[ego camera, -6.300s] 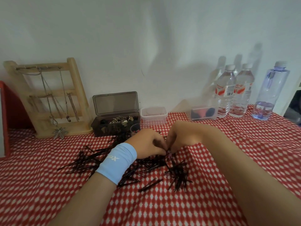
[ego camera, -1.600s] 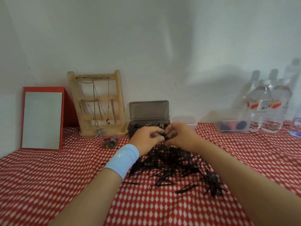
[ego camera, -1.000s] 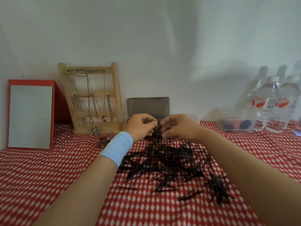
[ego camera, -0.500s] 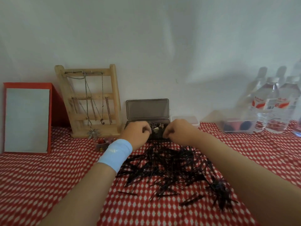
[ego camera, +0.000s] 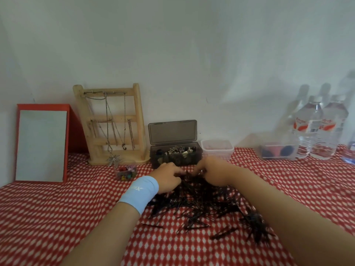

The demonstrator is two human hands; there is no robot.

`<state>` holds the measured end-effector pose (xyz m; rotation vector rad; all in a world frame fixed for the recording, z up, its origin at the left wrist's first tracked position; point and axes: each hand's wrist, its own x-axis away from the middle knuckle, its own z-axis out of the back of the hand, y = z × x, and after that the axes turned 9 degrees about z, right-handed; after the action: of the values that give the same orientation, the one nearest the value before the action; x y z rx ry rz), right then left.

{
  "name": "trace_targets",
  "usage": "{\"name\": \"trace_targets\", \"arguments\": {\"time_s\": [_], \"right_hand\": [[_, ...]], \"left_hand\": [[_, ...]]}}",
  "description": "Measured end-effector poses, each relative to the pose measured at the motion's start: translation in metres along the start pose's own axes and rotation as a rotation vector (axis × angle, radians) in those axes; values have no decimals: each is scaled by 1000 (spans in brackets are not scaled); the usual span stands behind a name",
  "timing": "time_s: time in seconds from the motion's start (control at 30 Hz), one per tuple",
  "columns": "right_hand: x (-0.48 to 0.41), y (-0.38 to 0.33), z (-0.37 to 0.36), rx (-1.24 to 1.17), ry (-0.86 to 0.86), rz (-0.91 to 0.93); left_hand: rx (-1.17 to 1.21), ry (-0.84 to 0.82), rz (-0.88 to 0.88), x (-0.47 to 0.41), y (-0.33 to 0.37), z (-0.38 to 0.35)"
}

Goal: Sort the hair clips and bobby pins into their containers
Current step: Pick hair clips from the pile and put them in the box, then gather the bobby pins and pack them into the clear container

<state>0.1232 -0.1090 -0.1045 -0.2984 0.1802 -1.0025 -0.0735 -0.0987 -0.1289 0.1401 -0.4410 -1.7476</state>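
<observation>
Step in hand: picking from the pile, mid-sort. Left hand (ego camera: pixel 169 177), with a light blue wristband (ego camera: pixel 140 192), and right hand (ego camera: pixel 213 173) meet at the far edge of the black bobby pins (ego camera: pixel 201 204), which lie in a loose tangled heap on the red-and-white checked desk (ego camera: pixel 57 217). The fingers of both hands curl down into the heap with the fingertips close together. Grip state on either hand: cannot tell, since the fingertips are hidden behind the knuckles and the pins, so it is unclear whether anything is pinched. Just behind the hands sits the dark hinged box (ego camera: pixel 175 156), lid up, already holding a jumble of hair clips. The clear tub (ego camera: pixel 218 150) is right beside it on the right; its contents are too faint to name. A small clear cup (ego camera: pixel 125 172) of coloured bits stands to the left, near the wooden jewellery stand (ego camera: pixel 113 123). Judgement: most of the pile is unsorted, so the task is early to middle. The next move calls for separating one item cleanly from the tangle, lifting it without dragging neighbours, and carrying it the short way back to the matching container. Risk: pins snagging together.
</observation>
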Motion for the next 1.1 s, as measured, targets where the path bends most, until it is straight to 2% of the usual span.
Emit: {"name": "trace_targets", "arguments": {"time_s": [0.1, 0.17, 0.2, 0.3, 0.37, 0.5, 0.6, 0.7, 0.9, 1.1], "right_hand": [[6, 7, 8, -124, 144, -28], [5, 12, 9, -50, 239, -80], [3, 13, 7, 12, 221, -99], [2, 14, -3, 136, 25, -152], [7, 17, -6, 142, -4, -147], [19, 21, 5, -44, 43, -102], [15, 26, 11, -149, 109, -93], [1, 25, 11, -117, 190, -117], [-15, 12, 12, -46, 158, -66], [-8, 52, 37, -41, 379, -112]], "left_hand": [[87, 64, -22, 0, -2, 5], [61, 111, -12, -3, 0, 1], [35, 102, -13, -5, 3, -2], [-75, -1, -47, -5, 16, -9], [-69, -23, -72, -4, 20, -9], [139, 111, -37, -7, 10, -4], [-14, 274, 69, -17, 1, -1], [-124, 259, 133, -25, -1, 1], [-157, 219, 166, -34, -13, 10], [-56, 312, 72, -33, 13, 25]]}}
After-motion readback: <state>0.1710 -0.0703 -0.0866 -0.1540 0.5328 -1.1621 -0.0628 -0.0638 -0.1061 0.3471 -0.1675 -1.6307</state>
